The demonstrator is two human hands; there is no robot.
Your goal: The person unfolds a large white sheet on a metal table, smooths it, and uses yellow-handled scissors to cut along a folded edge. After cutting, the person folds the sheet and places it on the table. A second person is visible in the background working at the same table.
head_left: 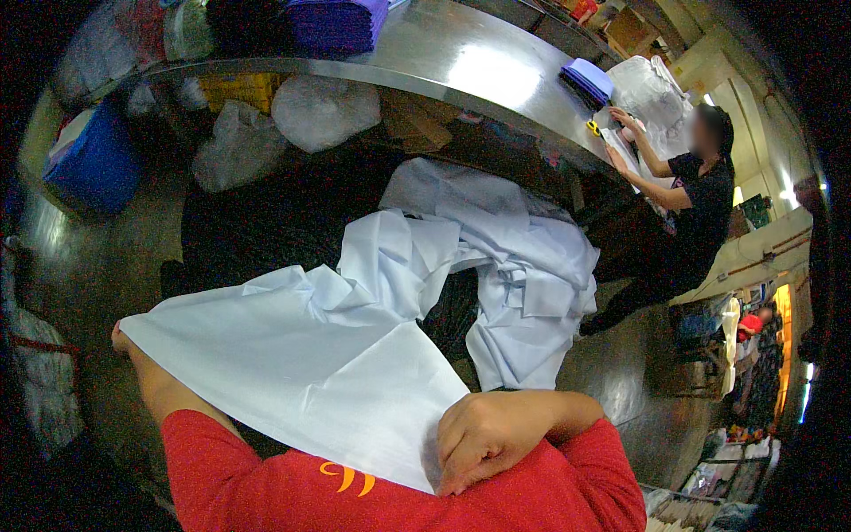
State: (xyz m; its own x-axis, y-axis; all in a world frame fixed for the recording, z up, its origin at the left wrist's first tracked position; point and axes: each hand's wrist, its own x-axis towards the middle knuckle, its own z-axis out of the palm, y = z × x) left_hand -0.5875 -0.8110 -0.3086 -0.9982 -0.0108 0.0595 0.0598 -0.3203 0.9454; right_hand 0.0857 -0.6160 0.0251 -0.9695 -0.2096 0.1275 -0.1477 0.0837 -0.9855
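Note:
A wide piece of white fabric (292,355) is stretched between my two hands, close to my red shirt. My left hand (121,337) grips its far-left corner; most of that hand is hidden behind the cloth. Near my chest, my right hand (479,439) is closed on the opposite edge, fingers curled over it. Beyond, the cloth runs into a crumpled heap of white fabric (541,275) lying on a dark surface. Whether the held piece is joined to the heap or only overlaps it, I cannot tell.
Past the heap runs a long metal table (425,53) bearing a stack of purple cloth (332,22) and a blue folded stack (587,82). Beneath it are plastic bags (326,111). A co-worker (700,195) stands at its right. A blue container (97,160) is at far left.

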